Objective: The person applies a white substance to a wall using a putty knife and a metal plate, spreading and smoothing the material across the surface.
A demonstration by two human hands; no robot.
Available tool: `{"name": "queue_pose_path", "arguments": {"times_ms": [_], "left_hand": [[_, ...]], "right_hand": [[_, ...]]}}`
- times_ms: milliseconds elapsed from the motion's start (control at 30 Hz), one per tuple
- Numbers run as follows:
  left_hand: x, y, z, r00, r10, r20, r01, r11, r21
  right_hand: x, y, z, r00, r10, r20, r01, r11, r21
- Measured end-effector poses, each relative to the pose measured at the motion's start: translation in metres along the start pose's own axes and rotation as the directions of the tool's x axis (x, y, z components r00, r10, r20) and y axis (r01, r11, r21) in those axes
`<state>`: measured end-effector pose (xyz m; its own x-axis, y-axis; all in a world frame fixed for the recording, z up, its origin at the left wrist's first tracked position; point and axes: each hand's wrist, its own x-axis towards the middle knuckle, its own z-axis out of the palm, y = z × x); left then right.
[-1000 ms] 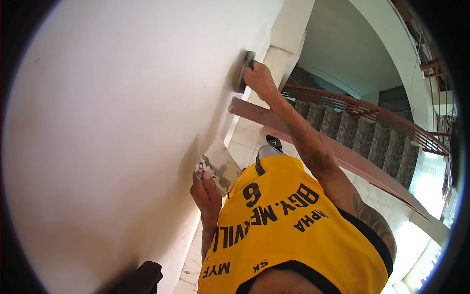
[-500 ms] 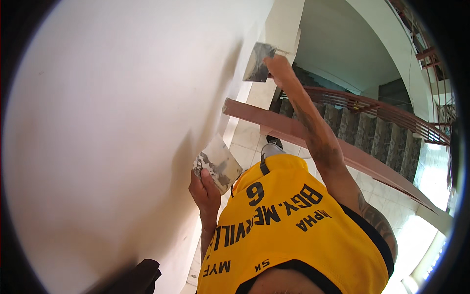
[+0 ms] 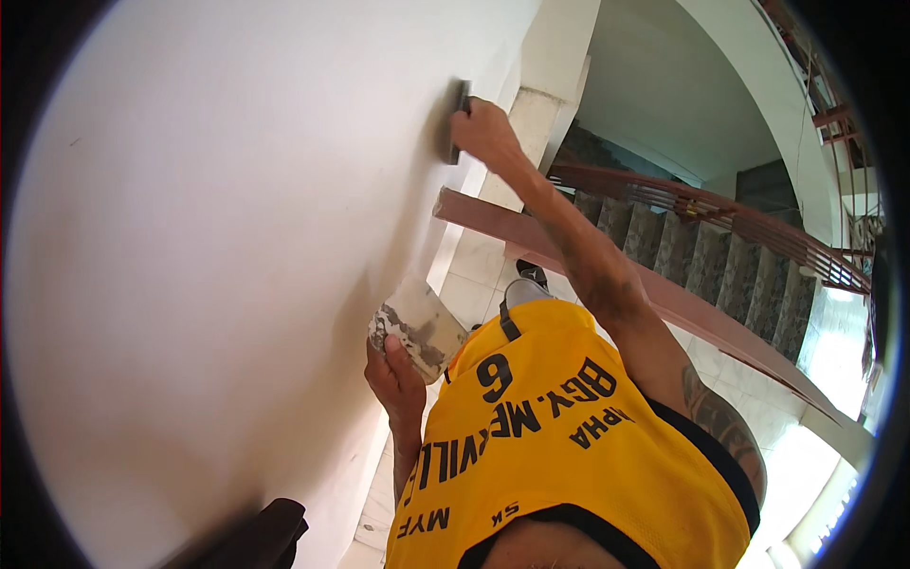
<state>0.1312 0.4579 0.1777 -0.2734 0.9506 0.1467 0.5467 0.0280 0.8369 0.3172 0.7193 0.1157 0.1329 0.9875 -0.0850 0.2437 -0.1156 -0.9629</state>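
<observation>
My right hand [image 3: 486, 133] is closed round a wide putty knife [image 3: 459, 123], whose dark blade stands nearly edge-on against the white wall [image 3: 237, 209]. In my left hand [image 3: 396, 375] is a flat, pale square plate [image 3: 422, 318] smeared with white and grey putty. The thumb lies on its face, and the other fingers are mostly hidden behind it. That plate is held close to my waist, beside the wall.
A reddish-brown handrail [image 3: 512, 225] runs from the wall across to the right. Beyond it, stairs [image 3: 697, 261] descend beside a curved metal railing [image 3: 711, 204]. Pale tiles [image 3: 474, 258] cover the floor. Something dark [image 3: 265, 533] sits at the lower left.
My right hand has moved left with the putty knife, from beside the wall's edge onto its surface. The blade has turned from face-on to edge-on. My left hand has barely shifted.
</observation>
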Motion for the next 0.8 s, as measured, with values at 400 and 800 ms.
{"name": "queue_pose_path", "arguments": {"times_ms": [400,800], "left_hand": [[0.010,-0.011,0.005,0.999,0.035,-0.008,-0.035,0.999,0.012],[0.009,-0.001,-0.007,0.998,0.004,-0.055,-0.003,1.000,0.029]], "right_hand": [[-0.011,0.051,-0.046,0.989,0.113,-0.096,-0.092,0.975,0.201],[0.050,0.090,-0.007,0.932,0.351,0.091,-0.351,0.810,0.469]]}}
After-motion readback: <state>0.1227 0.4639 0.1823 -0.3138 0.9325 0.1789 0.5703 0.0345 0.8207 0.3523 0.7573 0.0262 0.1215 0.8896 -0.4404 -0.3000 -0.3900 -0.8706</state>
